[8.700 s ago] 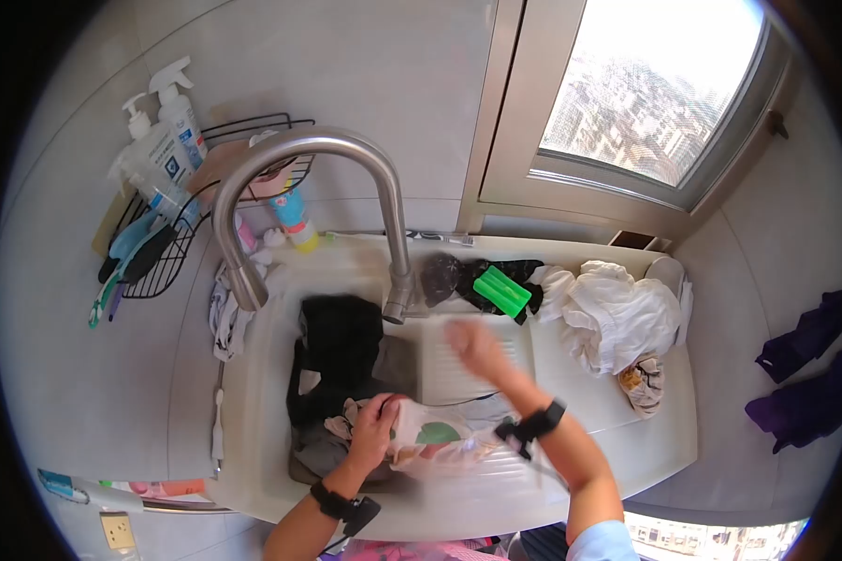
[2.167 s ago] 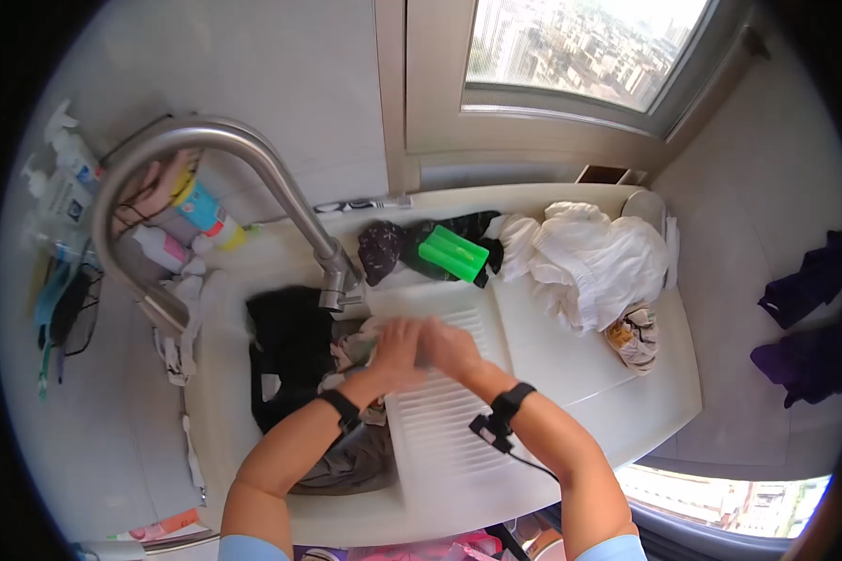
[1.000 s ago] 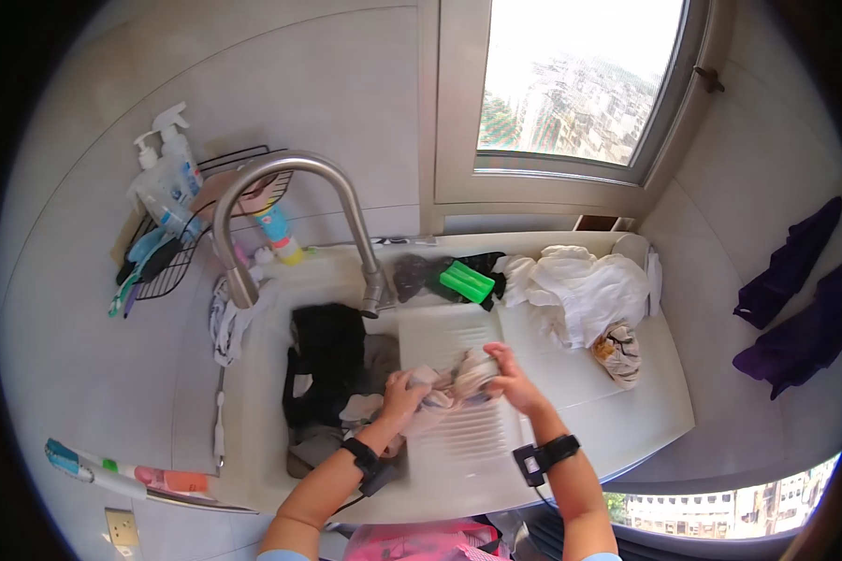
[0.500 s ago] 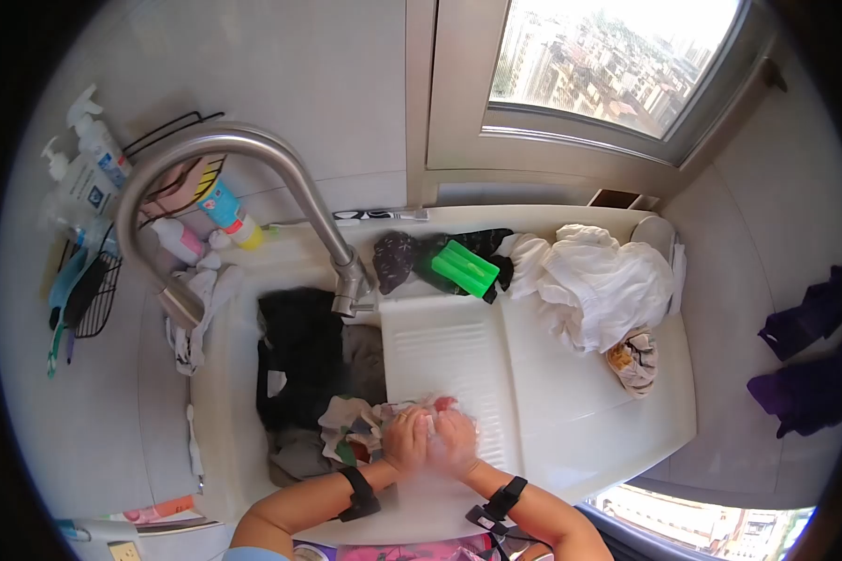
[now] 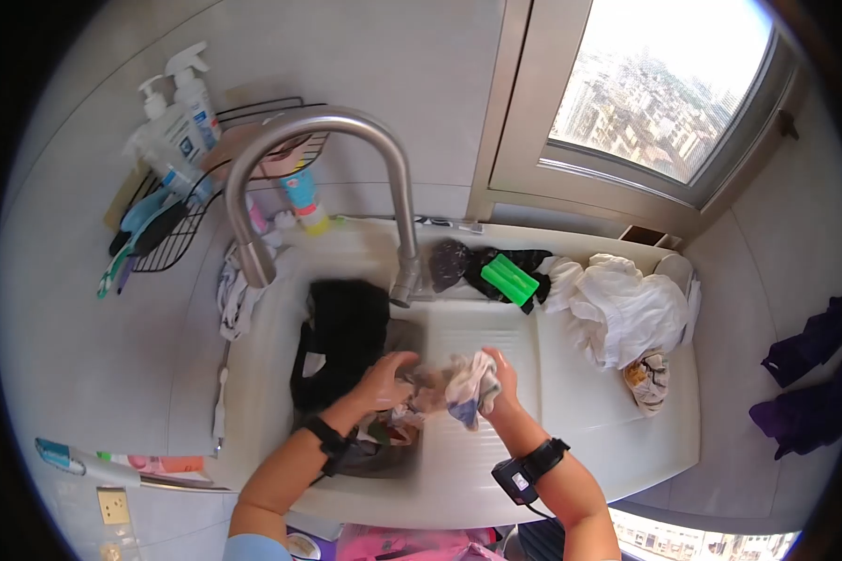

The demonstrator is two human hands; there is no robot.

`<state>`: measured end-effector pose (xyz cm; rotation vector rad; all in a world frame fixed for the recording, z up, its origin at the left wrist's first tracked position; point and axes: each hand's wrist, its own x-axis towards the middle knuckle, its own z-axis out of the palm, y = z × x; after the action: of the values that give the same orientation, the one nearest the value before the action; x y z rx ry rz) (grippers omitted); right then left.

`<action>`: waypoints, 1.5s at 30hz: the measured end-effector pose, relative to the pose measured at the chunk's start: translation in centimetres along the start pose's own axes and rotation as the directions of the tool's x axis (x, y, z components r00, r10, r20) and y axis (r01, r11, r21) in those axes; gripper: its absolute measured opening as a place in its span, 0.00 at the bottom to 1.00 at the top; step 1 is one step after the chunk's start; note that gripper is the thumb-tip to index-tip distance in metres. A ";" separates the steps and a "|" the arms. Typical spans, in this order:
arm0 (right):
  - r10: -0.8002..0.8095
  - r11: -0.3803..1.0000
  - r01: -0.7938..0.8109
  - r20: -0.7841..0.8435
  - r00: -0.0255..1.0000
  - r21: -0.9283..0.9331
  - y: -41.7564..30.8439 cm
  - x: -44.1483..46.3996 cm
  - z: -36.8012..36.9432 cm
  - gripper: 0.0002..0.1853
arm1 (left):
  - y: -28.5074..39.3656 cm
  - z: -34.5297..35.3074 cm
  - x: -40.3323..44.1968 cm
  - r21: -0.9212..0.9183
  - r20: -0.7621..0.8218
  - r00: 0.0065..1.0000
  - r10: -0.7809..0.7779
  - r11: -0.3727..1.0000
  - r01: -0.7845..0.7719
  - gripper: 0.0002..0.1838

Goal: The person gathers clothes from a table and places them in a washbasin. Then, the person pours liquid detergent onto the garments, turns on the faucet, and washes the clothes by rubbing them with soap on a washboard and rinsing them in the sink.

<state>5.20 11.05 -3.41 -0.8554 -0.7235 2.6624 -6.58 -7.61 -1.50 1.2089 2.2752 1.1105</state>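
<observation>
A wet, light patterned cloth [image 5: 472,385] is bunched over the washboard part of the white sink [image 5: 617,449]. My right hand [image 5: 503,381] is closed round its right end. My left hand [image 5: 384,383] grips the cloth's other side, above the basin, with the stretch between the hands smeared by motion. Part of the cloth with green and brown patches hangs down into the basin. Beneath my left hand lie a black garment [image 5: 346,318] and a greyish one [image 5: 407,337].
A curved metal faucet [image 5: 323,122] arches over the basin. Along the back ledge lie dark socks [image 5: 449,262], a green soap bar or brush [image 5: 510,279] and a white garment [image 5: 627,309]. A patterned bundle [image 5: 647,381] sits at the right. Bottles [image 5: 182,131] stand in a wire rack.
My hands were together on the washboard and are now apart, with the cloth lifted and stretched between them. My left hand moved over the basin. The camera's view has shifted.
</observation>
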 end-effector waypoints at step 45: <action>0.227 -0.397 0.568 0.523 0.822 -0.721 14.6 5.3 9.1 0.50 | -8.1 -8.8 -3.9 -0.163 -0.123 0.961 -0.249 0.960 0.227 0.17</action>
<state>-5.73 -2.73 -7.28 0.0587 -3.1524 0.9818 -13.99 -17.70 -2.31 0.7967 2.3199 1.2797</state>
